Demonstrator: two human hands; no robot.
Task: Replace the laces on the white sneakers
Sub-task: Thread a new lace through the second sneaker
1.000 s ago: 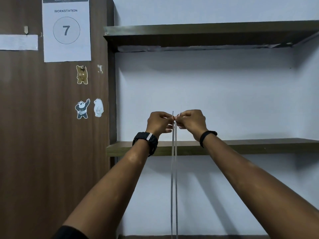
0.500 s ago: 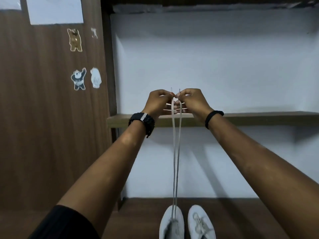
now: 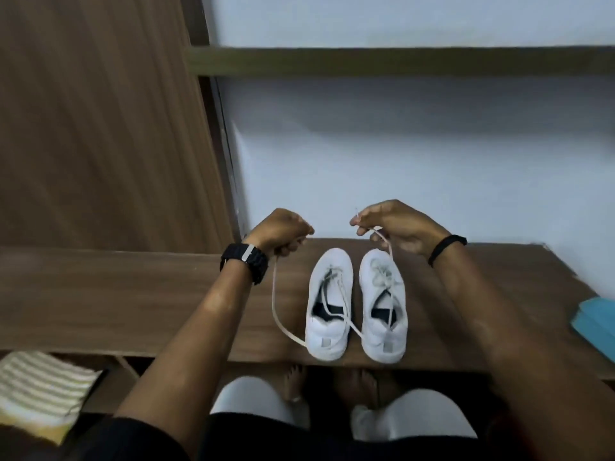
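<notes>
Two white sneakers stand side by side on the wooden table [image 3: 133,294], toes away from me: the left sneaker [image 3: 329,304] and the right sneaker [image 3: 384,304]. A white lace [image 3: 276,314] runs from the left sneaker out in two ends. My left hand [image 3: 283,232] grips one end, which loops down past the shoe's left side. Above the right sneaker's toe, my right hand [image 3: 389,226] pinches the other end, whose tip sticks up past my fingers. The right sneaker carries a tied lace.
A blue flat object [image 3: 595,322] lies at the table's right edge. A striped cloth [image 3: 36,390] sits low on the left, under the table's front. A wooden panel [image 3: 100,128] stands on the left, a shelf [image 3: 399,59] above, and a white wall behind.
The view has tipped down from the wall to the table. My hands, held together and high with the lace ends, have come down and moved apart over the sneakers.
</notes>
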